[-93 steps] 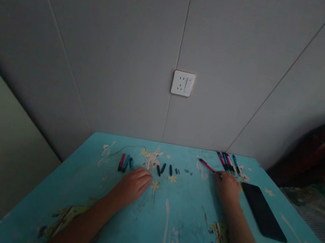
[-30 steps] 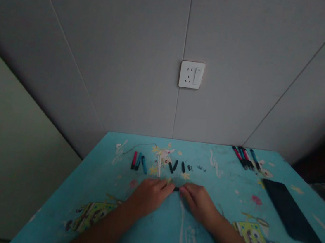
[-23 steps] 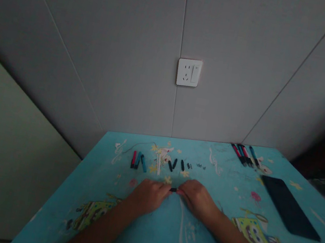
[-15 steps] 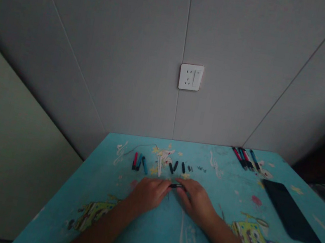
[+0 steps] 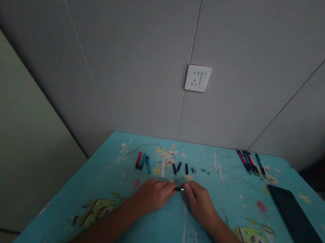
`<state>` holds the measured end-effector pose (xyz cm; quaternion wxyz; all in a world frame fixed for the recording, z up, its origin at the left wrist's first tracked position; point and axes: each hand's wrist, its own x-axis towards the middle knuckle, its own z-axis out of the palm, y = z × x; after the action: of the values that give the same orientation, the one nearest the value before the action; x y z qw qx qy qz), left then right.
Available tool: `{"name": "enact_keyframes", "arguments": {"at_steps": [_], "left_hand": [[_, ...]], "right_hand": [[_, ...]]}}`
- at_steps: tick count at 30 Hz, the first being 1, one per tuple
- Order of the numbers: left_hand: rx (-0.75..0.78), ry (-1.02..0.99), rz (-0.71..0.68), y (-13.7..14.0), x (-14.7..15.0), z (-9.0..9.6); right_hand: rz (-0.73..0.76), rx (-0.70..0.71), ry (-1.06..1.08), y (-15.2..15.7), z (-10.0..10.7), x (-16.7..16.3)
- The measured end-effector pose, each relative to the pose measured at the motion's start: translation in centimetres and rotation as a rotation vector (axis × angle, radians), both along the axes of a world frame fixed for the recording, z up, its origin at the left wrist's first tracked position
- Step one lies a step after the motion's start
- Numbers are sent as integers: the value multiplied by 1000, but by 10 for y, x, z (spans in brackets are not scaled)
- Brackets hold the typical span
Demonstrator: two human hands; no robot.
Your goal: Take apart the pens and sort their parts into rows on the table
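Between my hands, just above the table's middle, is a black pen part with a shiny end pointing right. My left hand is closed around its left end. The fingers of my right hand are pinched at the shiny end. Behind the hands lie several short black pen pieces and thin white refills. Left of them rest pink and blue pen barrels. Tiny dark parts and small spring-like bits lie farther right.
Several assembled-looking pens lie at the back right of the blue patterned table. A dark flat board is at the right. A wall socket sits on the grey wall behind. A pale panel stands at the left.
My right fingers have closed in on the shiny end of the pen part. The whole view has shifted slightly, so the scene appears farther right.
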<state>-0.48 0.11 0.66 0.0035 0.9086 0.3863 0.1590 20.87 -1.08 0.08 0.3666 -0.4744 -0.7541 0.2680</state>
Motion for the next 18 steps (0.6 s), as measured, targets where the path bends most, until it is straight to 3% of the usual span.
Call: {"name": "enact_keyframes", "arguments": {"at_steps": [13,18], "left_hand": [[-24,46,42,0,0,-1],[-28,21,73,1,0,0]], "right_hand": [[35,-25,-37,-1,-3,2],[-9,45,-74,0,2,7]]}}
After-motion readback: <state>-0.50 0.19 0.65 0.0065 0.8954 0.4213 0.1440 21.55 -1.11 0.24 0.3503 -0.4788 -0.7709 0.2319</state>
